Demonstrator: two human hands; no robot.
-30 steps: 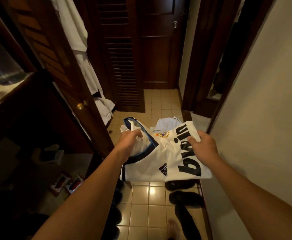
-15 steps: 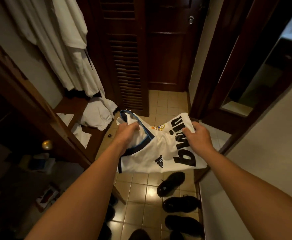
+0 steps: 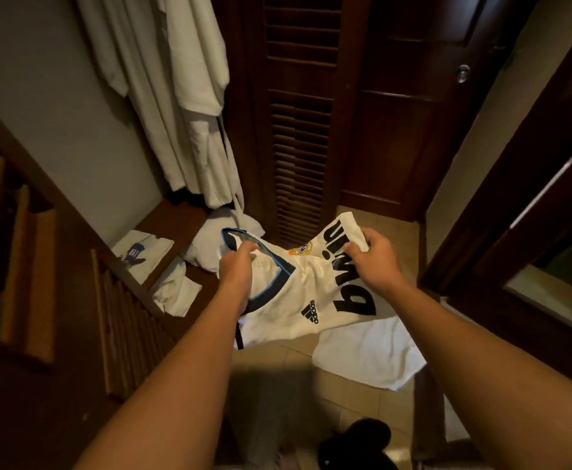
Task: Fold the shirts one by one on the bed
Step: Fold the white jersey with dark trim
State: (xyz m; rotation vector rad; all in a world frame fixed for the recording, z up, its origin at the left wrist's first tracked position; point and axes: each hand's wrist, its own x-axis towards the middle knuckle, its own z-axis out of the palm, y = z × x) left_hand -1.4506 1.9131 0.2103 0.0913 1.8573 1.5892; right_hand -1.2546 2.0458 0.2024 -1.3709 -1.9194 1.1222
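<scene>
You have one view only, from a wide-angle camera on your head, tilted forward and down. Your forearms enter from the bottom corners and meet near the centre of the frame, close to the lens, where your left hand and right hand sit. The louvred door fills the upper centre, farther off, and the tiled floor lies below centre. Straight edges bow toward the frame's borders.

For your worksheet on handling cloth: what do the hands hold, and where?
Both hold the white jersey: left hand at the collar, right hand at its upper edge.
</scene>
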